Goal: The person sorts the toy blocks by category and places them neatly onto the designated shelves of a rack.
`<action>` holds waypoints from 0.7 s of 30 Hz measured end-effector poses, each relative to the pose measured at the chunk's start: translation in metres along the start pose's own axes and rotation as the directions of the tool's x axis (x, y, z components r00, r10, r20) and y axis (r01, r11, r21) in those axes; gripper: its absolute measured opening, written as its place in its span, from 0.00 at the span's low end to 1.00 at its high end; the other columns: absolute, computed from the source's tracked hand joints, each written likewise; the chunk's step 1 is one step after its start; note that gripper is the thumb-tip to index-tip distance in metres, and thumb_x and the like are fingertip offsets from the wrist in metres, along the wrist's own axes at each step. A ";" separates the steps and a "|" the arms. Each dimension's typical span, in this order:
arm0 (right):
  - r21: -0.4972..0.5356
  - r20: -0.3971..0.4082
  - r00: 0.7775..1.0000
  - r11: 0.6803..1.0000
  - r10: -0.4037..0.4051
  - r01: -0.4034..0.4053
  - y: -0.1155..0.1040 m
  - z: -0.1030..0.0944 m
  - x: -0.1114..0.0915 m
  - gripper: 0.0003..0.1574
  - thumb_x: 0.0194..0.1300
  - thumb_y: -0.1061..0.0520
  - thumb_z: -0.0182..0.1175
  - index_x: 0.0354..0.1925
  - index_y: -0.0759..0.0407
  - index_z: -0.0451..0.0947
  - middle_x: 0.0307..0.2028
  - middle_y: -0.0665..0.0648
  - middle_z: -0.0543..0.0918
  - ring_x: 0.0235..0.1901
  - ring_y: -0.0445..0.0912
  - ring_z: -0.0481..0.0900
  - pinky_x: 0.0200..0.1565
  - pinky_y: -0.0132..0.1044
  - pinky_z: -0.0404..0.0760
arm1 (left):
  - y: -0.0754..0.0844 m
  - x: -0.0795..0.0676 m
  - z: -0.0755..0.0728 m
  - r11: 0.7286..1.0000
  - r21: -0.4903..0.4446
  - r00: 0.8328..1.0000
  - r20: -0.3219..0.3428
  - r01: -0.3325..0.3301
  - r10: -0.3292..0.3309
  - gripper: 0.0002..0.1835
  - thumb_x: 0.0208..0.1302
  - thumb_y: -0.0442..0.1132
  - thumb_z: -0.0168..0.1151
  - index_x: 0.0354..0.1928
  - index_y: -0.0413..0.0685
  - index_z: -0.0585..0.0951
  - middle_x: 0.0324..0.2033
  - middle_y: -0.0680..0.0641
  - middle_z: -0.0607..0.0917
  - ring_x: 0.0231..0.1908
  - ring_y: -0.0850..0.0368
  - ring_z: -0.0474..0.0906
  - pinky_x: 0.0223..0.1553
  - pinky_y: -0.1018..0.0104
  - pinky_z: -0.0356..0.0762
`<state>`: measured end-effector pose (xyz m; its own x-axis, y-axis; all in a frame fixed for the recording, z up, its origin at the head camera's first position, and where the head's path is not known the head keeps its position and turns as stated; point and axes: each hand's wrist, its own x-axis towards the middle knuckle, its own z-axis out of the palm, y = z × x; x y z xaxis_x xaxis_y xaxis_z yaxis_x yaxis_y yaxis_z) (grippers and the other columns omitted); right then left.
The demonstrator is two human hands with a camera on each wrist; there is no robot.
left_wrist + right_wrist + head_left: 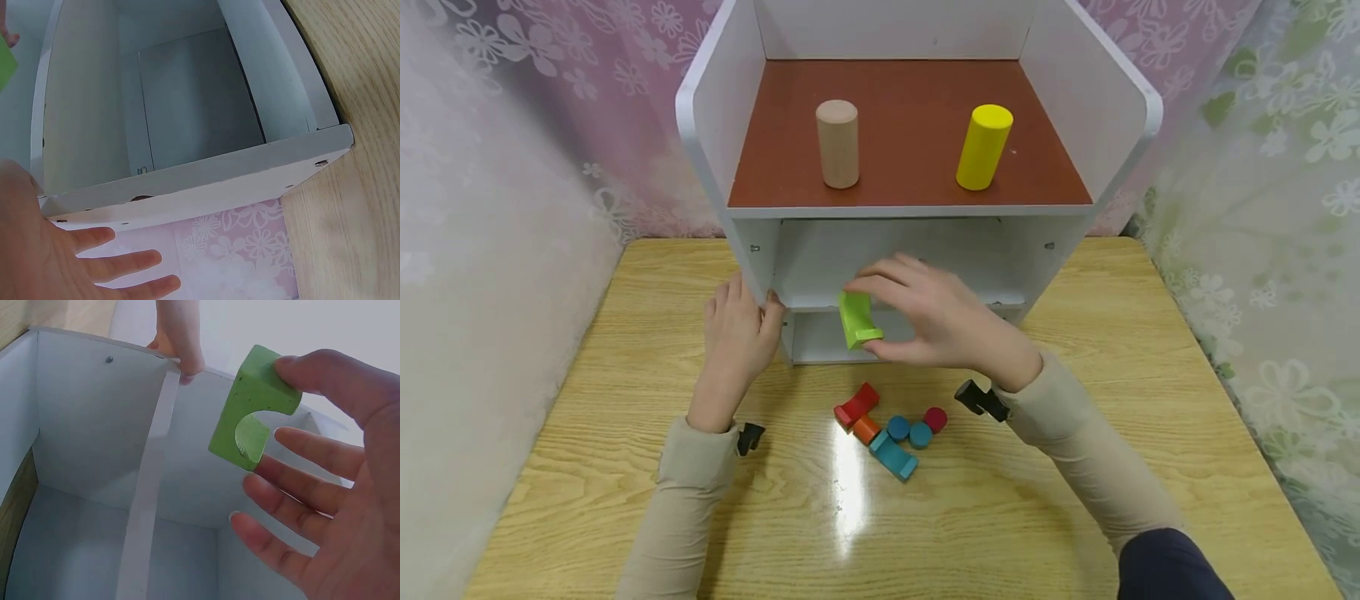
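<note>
My right hand (932,312) pinches a green toy block (856,319) with a rounded cut-out, thumb on one end and fingers on the other. It is held in front of the white shelf unit (1077,229), near the middle board. The right wrist view shows the same green block (250,403) tilted, apart from the boards. My left hand (737,337) holds the unit's left side panel at its front edge. The thumb lies on the inner side; in the left wrist view, the left hand (37,250) has its other fingers stretched along the outside.
On the unit's brown top stand a plain wooden cylinder (838,146) and a yellow cylinder (983,148). On the table (1000,517), nearer me, lie a red block (856,406), an orange block (866,430), a blue arch block (893,457) and several small round pieces (921,434).
</note>
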<state>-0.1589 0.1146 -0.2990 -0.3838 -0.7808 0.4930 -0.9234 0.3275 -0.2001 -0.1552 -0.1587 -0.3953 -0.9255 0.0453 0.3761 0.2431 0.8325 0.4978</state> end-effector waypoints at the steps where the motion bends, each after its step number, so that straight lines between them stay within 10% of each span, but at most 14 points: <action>1: -0.001 -0.002 1.000 1.000 0.004 -0.004 0.002 0.001 0.002 0.34 0.55 0.48 0.71 0.57 0.61 0.77 0.51 0.55 0.80 0.49 0.49 0.76 0.45 0.43 0.79 | 0.000 0.000 0.000 1.000 -0.001 1.000 -0.001 -0.002 0.002 0.26 0.73 0.48 0.38 0.66 0.41 0.65 0.53 0.34 0.74 0.58 0.31 0.66 0.55 0.37 0.61; 21: -0.005 -0.027 0.979 0.980 0.200 -0.200 0.022 0.012 0.028 0.33 0.57 0.46 0.70 0.58 0.59 0.78 0.55 0.55 0.79 0.56 0.48 0.73 0.55 0.44 0.74 | -0.001 0.002 -0.001 1.000 -0.006 1.000 0.013 0.002 -0.002 0.26 0.73 0.47 0.38 0.67 0.40 0.65 0.54 0.35 0.74 0.59 0.31 0.65 0.56 0.37 0.60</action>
<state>-0.1899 0.0933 -0.2999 -0.5607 -0.6848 0.4656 -0.8277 0.4801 -0.2907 -0.1573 -0.1601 -0.3945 -0.9295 0.0511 0.3653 0.2432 0.8295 0.5028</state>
